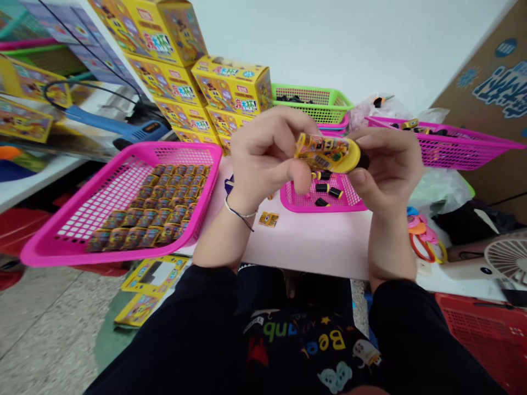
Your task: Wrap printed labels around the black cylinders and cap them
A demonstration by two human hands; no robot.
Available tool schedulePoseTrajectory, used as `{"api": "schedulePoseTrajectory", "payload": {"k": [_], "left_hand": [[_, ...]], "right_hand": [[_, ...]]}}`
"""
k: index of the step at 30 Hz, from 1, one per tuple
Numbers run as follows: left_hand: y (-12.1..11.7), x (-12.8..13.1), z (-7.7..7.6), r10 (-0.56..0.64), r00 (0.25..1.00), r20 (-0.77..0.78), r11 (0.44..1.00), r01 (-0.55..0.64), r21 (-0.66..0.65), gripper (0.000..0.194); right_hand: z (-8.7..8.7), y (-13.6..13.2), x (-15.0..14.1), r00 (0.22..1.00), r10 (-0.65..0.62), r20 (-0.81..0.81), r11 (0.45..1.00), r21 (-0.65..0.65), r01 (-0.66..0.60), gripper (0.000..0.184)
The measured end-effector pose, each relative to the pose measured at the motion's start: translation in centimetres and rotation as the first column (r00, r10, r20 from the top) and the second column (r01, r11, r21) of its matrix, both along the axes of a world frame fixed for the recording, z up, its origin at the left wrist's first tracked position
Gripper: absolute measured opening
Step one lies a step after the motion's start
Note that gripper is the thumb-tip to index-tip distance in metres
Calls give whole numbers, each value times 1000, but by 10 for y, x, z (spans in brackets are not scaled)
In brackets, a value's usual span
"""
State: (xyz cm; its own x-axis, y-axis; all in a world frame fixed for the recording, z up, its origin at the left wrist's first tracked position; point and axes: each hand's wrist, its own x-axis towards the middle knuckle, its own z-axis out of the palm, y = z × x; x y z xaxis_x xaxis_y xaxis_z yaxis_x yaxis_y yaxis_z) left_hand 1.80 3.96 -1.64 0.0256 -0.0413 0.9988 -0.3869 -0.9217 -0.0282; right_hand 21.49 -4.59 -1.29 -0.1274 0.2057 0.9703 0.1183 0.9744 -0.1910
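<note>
A small yellow cup with a printed, colourful label (323, 151) is held on its side above the table. My left hand (272, 156) grips its narrow end between thumb and fingers. At the wide yellow rim, my right hand (387, 164) is closed with thumb and fingertips around a black part (363, 161) on that end. Whether the black part is inside the cup or only against it, I cannot tell. Beneath the hands sits a pink basket (325, 207) with several small black-and-yellow pieces (335, 192). A small yellow printed card (269, 219) lies on the table (313, 241).
On the left, a large pink basket (45, 249) holds rows of similar printed cups (152, 211). Yellow printed boxes (234, 85) are stacked behind it. A green basket (313, 104) and another pink basket (461, 145) stand at the back. A fan (508, 255) is at the right.
</note>
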Motion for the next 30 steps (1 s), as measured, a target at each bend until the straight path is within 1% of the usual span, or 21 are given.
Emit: {"api": "schedulePoseTrajectory", "payload": {"k": [2, 3, 5, 7, 9, 10, 12, 14, 17, 18, 19, 21, 24, 25, 27, 29, 30], "left_hand": [[-6, 4, 7, -18, 999, 39, 998, 16, 64, 58], [-8, 6, 11, -31, 999, 45, 991, 25, 129, 57], [-11, 6, 18, -35, 999, 24, 968, 28, 248, 54], [-12, 6, 22, -9, 1000, 8, 957, 6, 291, 51], [-12, 4, 21, 19, 1000, 7, 955, -20, 296, 49], [-12, 3, 19, 28, 1000, 12, 961, -30, 274, 49], [-15, 3, 15, 9, 1000, 30, 975, -15, 220, 49], [-19, 4, 11, -19, 1000, 25, 993, 16, 116, 49], [-28, 6, 7, -69, 996, -61, 997, 70, 21, 46], [-31, 7, 6, -77, 993, -84, 997, 75, -34, 47], [-34, 8, 4, -85, 992, -94, 993, 76, -88, 51], [-39, 9, 1, -87, 993, -76, 978, 71, -194, 67], [-43, 11, -3, -68, 997, -48, 950, 50, -309, 91], [-43, 12, -4, -64, 997, -53, 945, 43, -324, 95], [-43, 13, -3, -87, 993, -82, 953, 59, -297, 93], [-41, 14, -1, -162, 981, -108, 968, 137, -211, 88], [-40, 14, 0, -197, 973, -122, 970, 175, -167, 86]], "right_hand": [[-2, 2, -1, 999, -23, -45, 1000, 9, 23, 44], [-4, 3, -1, 997, -50, -61, 999, -20, 49, 45], [-7, 5, -1, 990, -118, -79, 986, -125, 107, 52], [-11, 4, -2, 982, -157, -102, 967, -218, 132, 57], [-13, 3, -3, 981, -149, -126, 965, -235, 117, 56], [-13, 3, -3, 982, -140, -129, 969, -222, 109, 54], [-12, 1, -3, 985, -130, -115, 978, -179, 108, 50], [-10, 0, -3, 988, -129, -82, 987, -112, 120, 47], [-6, -2, -5, 987, -159, -24, 987, 27, 160, 39], [-6, -2, -4, 984, -175, -11, 982, 67, 175, 37], [-5, -3, -4, 982, -191, 2, 977, 98, 190, 36], [-6, -4, 0, 974, -223, 42, 969, 120, 217, 37], [-9, -3, 12, 961, -252, 117, 964, 119, 238, 47], [-9, -3, 15, 959, -250, 136, 965, 115, 235, 50], [-10, -2, 21, 961, -227, 158, 971, 116, 210, 55], [-7, -2, 22, 967, -204, 152, 972, 151, 181, 58], [-5, -3, 21, 970, -198, 141, 966, 194, 170, 60]]}}
